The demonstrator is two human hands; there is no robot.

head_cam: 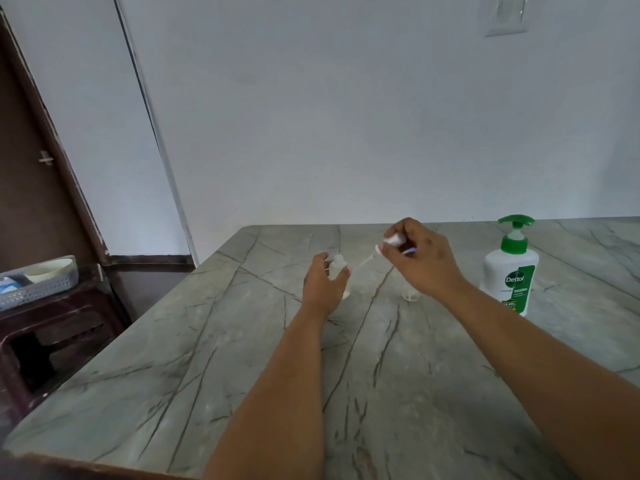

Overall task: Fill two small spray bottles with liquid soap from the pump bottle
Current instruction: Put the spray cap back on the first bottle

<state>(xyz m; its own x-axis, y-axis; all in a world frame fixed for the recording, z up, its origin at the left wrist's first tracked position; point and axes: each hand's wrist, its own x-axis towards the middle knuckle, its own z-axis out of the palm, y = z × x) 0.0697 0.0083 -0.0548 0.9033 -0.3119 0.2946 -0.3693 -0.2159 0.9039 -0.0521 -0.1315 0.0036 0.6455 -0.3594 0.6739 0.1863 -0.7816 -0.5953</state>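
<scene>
Left hand (323, 282) grasps a small clear spray bottle (336, 268) standing on the marble table (242, 358), toward its far edge, neck uncapped. Right hand (420, 259) is raised just beside it, fingers pinching the spray cap (394, 241), whose thin tube (363, 263) slants down toward the bottle. A second small bottle (411, 295) stands mostly hidden behind the right wrist; the green-topped pump bottle (512, 268) stands near the far right corner.
</scene>
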